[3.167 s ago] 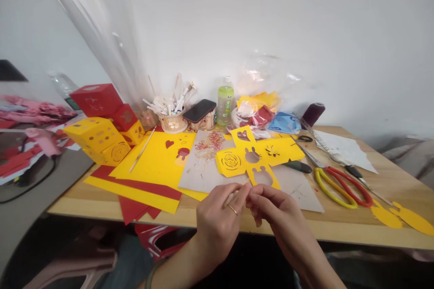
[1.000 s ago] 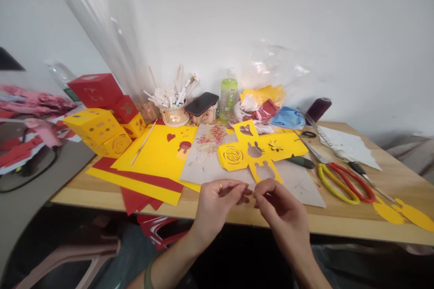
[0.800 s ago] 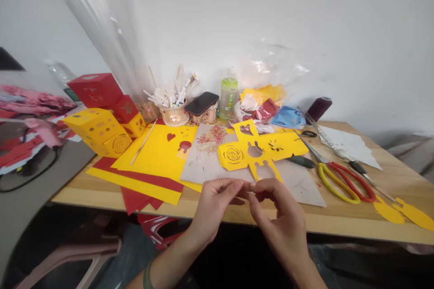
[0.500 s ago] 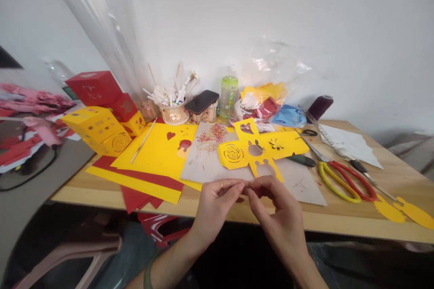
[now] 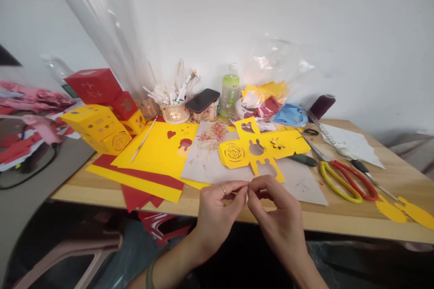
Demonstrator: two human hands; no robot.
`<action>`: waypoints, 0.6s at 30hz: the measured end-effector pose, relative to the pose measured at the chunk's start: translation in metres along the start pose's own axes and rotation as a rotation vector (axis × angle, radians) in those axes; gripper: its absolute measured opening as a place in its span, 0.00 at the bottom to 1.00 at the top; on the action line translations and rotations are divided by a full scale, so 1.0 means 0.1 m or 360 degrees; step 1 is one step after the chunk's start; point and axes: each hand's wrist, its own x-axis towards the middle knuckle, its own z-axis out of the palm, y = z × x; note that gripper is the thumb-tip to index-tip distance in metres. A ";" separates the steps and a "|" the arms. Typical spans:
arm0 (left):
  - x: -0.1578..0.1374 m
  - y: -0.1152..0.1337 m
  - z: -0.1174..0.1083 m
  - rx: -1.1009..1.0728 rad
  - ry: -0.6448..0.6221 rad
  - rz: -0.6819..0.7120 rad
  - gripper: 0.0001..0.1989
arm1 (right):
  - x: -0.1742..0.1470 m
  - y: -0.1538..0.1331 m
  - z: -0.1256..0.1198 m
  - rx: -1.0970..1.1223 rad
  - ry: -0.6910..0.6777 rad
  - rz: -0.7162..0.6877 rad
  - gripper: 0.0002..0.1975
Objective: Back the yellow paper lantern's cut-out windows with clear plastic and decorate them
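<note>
Both hands meet over the table's front edge, fingertips pinched together. My left hand (image 5: 217, 216), with a ring on one finger, is closed at the tips. Against it, my right hand (image 5: 280, 210) pinches from the other side. Whatever sits between the fingertips is hidden or too small to make out. Just beyond the hands lies a yellow cut-out paper box net (image 5: 244, 167), with a spiral, a heart, a rabbit head and a flower cut through it. Under it is a grey board (image 5: 213, 169) scattered with red and yellow paper scraps.
Scissors with red and yellow handles (image 5: 352, 183) lie at right, near yellow paper cut-outs (image 5: 389, 210). Yellow sheets (image 5: 156, 149) and folded boxes (image 5: 101, 128) are at left. Behind stand a pen basket (image 5: 174, 113), a phone (image 5: 203, 100), a green drink bottle (image 5: 229, 92) and a thread spool (image 5: 322, 107).
My left fingertips have shifted slightly to the right and curled, closing in against the right ones. The things on the table have stayed in place.
</note>
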 end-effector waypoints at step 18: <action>0.09 -0.06 -0.05 -0.0485 0.0117 -0.0330 0.05 | -0.01 0.15 -0.05 0.0844 0.0090 0.0525 0.07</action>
